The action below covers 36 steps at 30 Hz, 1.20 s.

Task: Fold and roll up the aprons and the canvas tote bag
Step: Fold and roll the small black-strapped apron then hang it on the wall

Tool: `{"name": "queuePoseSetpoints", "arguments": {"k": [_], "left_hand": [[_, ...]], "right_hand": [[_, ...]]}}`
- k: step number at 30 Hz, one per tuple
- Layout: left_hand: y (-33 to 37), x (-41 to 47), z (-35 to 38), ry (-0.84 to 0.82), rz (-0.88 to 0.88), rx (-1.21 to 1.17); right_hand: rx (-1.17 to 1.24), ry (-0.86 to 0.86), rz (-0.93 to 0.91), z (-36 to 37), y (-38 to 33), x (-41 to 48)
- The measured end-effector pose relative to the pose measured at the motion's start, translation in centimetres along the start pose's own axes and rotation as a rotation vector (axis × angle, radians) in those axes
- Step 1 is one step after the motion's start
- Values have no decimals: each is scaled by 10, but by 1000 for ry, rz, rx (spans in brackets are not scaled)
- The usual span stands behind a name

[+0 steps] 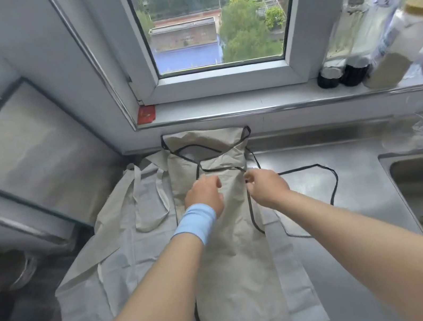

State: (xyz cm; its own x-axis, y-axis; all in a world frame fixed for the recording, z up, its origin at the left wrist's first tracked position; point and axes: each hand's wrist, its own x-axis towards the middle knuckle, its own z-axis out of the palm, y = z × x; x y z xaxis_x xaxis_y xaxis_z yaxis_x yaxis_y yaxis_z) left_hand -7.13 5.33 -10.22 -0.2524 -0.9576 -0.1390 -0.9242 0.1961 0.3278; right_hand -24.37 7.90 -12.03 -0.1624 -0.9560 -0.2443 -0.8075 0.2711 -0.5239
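Pinching black strap, right hand is gripping tight; left hand is resting on apron, grip unclear. Apron is lying lengthwise, bib pointing toward window.

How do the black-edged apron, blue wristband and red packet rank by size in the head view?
1. black-edged apron
2. blue wristband
3. red packet
The wristband is nearer the camera, so the last two are unsure.

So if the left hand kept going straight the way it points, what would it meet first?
Likely the black strap lying across the apron just ahead of the left hand, though depth is hard to judge.
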Motion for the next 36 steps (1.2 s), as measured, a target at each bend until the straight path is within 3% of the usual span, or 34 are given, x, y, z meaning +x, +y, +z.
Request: {"name": "queuePoseSetpoints", "arguments": {"k": [6, 10, 13, 16, 18, 22, 24, 27, 30, 33, 36], "left_hand": [[25, 61, 7, -144, 87, -70], [25, 74, 11, -247, -57, -112], [19, 76, 15, -432, -222, -263], [17, 76, 4, -501, -366, -823], [11, 73, -13, -534, -377, -1007], [-18, 64, -41, -536, -463, -902], [-39, 60, -51, -377, -497, -870], [-74, 57, -68, -150, -494, -909], [-103, 50, -76, -75, -556, -1050], [-118, 45, -77, -33, -571, -1015], [-118, 47, -70, -88, -434, -816]], "right_hand": [[-4, -144, 31, 6, 11, 59], [-77, -197, 81, 10, 9, 76], [180, -272, 84, 1, -6, 85], [526, -387, 115, -13, -31, 91], [656, -450, 92, -21, -44, 93], [841, -447, 77, -25, -72, 96], [668, -337, 20, -18, -85, 93], [154, -124, -147, -1, -98, 91], [-155, -215, -179, 17, -106, 90], [-250, -248, -144, 26, -104, 89], [-162, -90, -122, 24, -95, 82]]}}
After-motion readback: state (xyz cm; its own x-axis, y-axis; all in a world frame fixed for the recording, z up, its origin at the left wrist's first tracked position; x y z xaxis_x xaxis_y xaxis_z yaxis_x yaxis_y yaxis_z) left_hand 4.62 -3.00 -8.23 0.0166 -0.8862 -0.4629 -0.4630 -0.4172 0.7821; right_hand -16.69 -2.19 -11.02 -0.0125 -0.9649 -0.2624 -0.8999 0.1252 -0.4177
